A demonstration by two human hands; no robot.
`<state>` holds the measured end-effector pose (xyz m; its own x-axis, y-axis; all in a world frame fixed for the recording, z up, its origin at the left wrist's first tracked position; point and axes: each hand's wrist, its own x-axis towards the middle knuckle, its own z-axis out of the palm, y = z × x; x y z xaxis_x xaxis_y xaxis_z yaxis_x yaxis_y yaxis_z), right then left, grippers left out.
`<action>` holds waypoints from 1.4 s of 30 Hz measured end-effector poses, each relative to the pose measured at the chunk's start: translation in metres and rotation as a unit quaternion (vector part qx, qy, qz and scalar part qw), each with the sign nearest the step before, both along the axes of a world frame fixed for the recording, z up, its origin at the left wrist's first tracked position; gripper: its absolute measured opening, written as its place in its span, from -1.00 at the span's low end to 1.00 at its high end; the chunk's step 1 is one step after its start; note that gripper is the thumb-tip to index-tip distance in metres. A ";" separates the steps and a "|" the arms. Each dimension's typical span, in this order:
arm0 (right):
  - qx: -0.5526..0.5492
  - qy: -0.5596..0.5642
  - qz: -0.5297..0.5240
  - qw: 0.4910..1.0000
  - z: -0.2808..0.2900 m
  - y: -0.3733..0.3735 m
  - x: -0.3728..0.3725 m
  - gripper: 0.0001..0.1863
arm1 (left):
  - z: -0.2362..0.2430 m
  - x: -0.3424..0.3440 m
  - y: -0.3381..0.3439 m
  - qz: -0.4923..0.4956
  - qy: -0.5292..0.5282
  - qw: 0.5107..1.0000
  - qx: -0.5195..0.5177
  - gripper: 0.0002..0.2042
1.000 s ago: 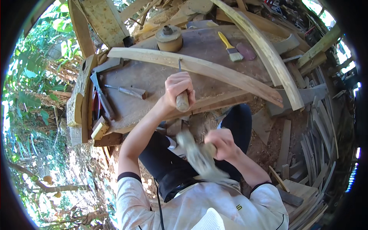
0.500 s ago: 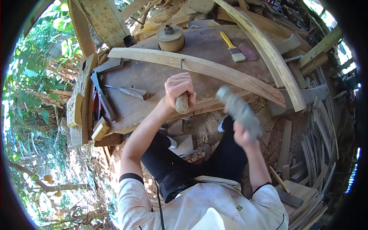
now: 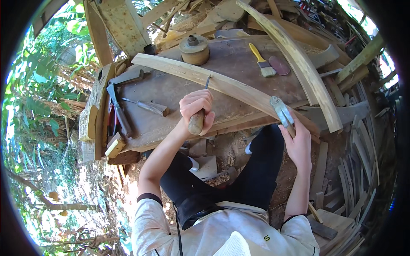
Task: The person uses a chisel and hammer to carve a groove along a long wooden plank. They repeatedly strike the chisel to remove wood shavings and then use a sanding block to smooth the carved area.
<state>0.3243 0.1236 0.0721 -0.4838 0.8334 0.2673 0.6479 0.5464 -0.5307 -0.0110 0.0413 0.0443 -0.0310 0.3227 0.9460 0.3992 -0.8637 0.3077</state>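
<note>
My left hand (image 3: 197,104) grips the wooden handle (image 3: 196,123) of a chisel, whose thin metal shaft (image 3: 208,82) reaches a pale curved board (image 3: 239,91) lying across the bench. Further right, my right hand (image 3: 297,143) is closed round the handle of a hammer (image 3: 280,110), its metal head over the board's right part. Behind the board stands a round wooden pot-like object (image 3: 194,55) with a metal fitting on top. A wooden-handled tool (image 3: 158,109) and a bladed tool (image 3: 121,114) lie on the bench's left side.
The brown bench (image 3: 149,91) carries a yellow paintbrush (image 3: 265,68), a dark pink disc (image 3: 282,66) and a long curved timber (image 3: 311,81). Stacked wood strips (image 3: 354,170) fill the right side, offcuts lie at the back, and foliage (image 3: 42,77) shows at the left.
My right hand has risen from low near my lap, swinging the hammer up and right to beside the board. My left hand keeps its grip; the whole view has shifted slightly.
</note>
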 end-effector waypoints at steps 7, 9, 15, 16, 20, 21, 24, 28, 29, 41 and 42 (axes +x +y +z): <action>0.034 -0.090 -0.069 0.993 -0.015 0.019 0.015 -0.54 | 0.031 0.010 -0.012 -0.025 -0.036 0.999 0.019 -0.85; 0.022 -0.110 -0.075 0.991 -0.009 0.010 0.018 -0.55 | 0.038 0.012 -0.019 -0.015 -0.024 0.999 0.017 -0.85; -0.074 -0.184 -0.050 0.979 0.036 -0.029 0.018 -0.67 | 0.042 0.019 -0.059 0.056 0.025 0.998 -0.001 -0.80; -0.068 -0.191 -0.035 0.979 0.039 -0.033 0.023 -0.68 | 0.043 0.024 -0.066 0.049 0.009 0.999 0.002 -0.80; -0.108 -0.201 0.045 0.973 0.038 -0.042 0.032 -0.68 | 0.051 0.043 -0.085 0.009 -0.006 1.000 0.001 -0.84; -0.130 -0.199 0.068 0.969 0.036 -0.042 0.033 -0.68 | 0.049 0.046 -0.083 0.007 0.009 1.000 0.002 -0.83; -0.199 -0.158 0.111 0.961 0.028 -0.049 0.033 -0.67 | 0.037 0.053 -0.071 0.014 0.034 0.999 -0.002 -0.82; -0.254 -0.103 0.106 0.956 0.017 -0.062 0.028 -0.66 | 0.007 0.052 -0.049 0.047 0.065 0.997 -0.014 -0.84; -0.264 -0.086 0.097 0.956 0.013 -0.064 0.028 -0.66 | 0.001 0.052 -0.042 0.058 0.073 0.996 -0.005 -0.84; -0.483 0.025 0.071 0.872 -0.021 -0.081 0.033 -0.63 | -0.020 0.045 -0.034 0.095 0.142 0.985 0.007 -0.68; -0.513 0.038 0.073 0.855 -0.025 -0.084 0.033 -0.63 | -0.020 0.045 -0.035 0.096 0.142 0.985 0.008 -0.68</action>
<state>0.3572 0.0397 0.0473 -0.6155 0.5810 -0.5325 0.5557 -0.1592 -0.8160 0.0345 0.0063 0.0240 0.1776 0.3217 0.9300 0.6233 -0.7681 0.1467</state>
